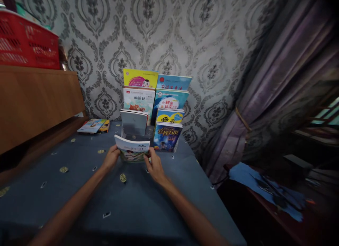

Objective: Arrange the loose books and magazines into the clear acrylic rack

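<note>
Both hands grip a thin children's book held upright just in front of a tiered book rack. My left hand clasps its left edge and my right hand clasps its right edge. The rack stands on a blue patterned tablecloth against the wall. Several colourful books stand in its tiers, among them a dark blue one in the front right slot. The front left slot, directly behind the held book, has no book in it.
Two books lie flat at the table's back left, beside a wooden cabinet topped by a red basket. Purple curtains hang on the right. A dark side table with blue cloth stands lower right.
</note>
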Tool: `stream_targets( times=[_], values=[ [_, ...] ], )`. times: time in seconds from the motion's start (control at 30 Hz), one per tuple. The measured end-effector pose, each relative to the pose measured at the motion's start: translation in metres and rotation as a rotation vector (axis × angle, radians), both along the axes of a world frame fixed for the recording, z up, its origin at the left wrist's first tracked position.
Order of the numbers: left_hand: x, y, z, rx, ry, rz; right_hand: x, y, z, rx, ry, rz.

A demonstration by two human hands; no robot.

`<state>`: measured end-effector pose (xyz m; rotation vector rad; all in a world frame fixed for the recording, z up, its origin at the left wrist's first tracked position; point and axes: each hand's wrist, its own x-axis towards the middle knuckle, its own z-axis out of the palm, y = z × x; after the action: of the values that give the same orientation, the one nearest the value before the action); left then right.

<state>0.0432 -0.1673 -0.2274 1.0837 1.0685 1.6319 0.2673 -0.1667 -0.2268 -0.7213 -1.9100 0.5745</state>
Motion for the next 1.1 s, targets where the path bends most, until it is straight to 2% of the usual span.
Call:
stream_targets(
  times=[0.17, 0.37, 0.43, 0.53, 0.6, 0.73, 0.83, 0.93, 1.1],
  values=[
    [-0.012, 0.016, -0.003, 0.060, 0.155, 0.037, -0.012, 0.015, -0.005, 0.082, 0.029, -0.015],
    [-0.010, 0.014, -0.021, 0.021, 0.175, 0.113, -0.013, 0.013, -0.019, 0.028, -0.010, -0.040],
    [-0.010, 0.015, -0.021, 0.036, 0.202, 0.115, -0.013, 0.014, -0.020, 0.034, -0.012, -0.045],
    [-0.012, 0.021, -0.004, 0.091, 0.293, 0.128, -0.015, 0.022, -0.009, 0.067, -0.011, -0.037],
    [-0.013, 0.029, 0.020, 0.181, 0.377, 0.178, -0.018, 0.033, 0.008, 0.122, -0.003, -0.048],
    [-0.015, 0.048, 0.078, 0.440, 0.566, 0.273, -0.028, 0.063, 0.055, 0.347, 0.070, -0.132],
    [-0.016, 0.066, 0.105, 0.487, 0.610, 0.409, -0.034, 0.084, 0.081, 0.405, 0.104, -0.161],
    [-0.020, 0.084, 0.109, 0.476, 0.621, 0.428, -0.038, 0.098, 0.086, 0.372, 0.111, -0.158],
    [-0.029, 0.099, 0.096, 0.454, 0.650, 0.343, -0.040, 0.113, 0.076, 0.267, 0.069, -0.137]
  ],
)
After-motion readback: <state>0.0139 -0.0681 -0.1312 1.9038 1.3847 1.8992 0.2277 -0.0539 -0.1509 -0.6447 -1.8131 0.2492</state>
